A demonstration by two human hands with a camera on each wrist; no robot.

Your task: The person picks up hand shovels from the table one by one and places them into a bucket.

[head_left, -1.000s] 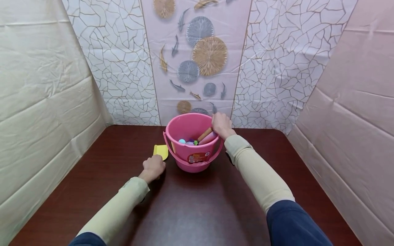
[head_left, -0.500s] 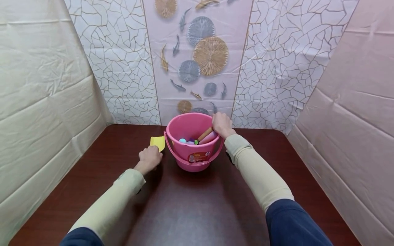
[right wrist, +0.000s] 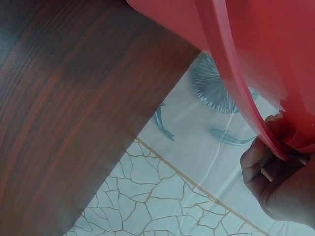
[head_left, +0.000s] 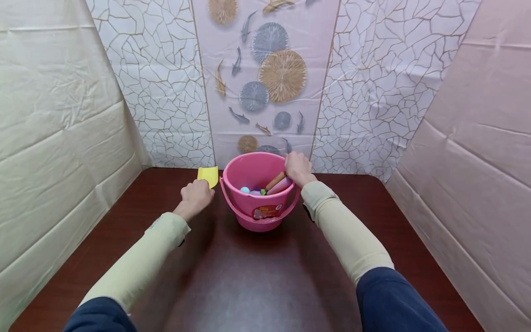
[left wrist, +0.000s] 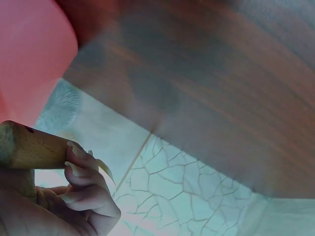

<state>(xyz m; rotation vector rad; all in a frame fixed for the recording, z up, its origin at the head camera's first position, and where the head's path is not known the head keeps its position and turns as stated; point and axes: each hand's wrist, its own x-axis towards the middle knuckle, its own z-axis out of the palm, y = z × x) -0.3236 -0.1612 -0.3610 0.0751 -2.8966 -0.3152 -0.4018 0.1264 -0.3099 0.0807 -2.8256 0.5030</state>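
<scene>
My left hand [head_left: 194,198] grips a small yellow toy shovel [head_left: 208,174] just left of the pink bucket [head_left: 245,205]. In the left wrist view, its wooden handle [left wrist: 42,147] lies in the curled fingers. The blade points away from me, above the table. At the bucket's right side, my right hand [head_left: 297,167] holds the rim, with fingers curled over the edge near the handle's end in the right wrist view. Inside the bucket are a wooden handle [head_left: 275,182], a light blue ball [head_left: 245,189] and other small coloured things, partly hidden by the wall.
The bucket stands on a dark red-brown table [head_left: 257,276] near its back edge. Its pink carrying handle [head_left: 232,203] hangs down in front. A patterned cloth [head_left: 166,92] hangs behind the table, and pale cloths flank both sides.
My left hand has lifted the yellow shovel and moved it away from me and slightly left. The right hand and the bucket stay where they were.
</scene>
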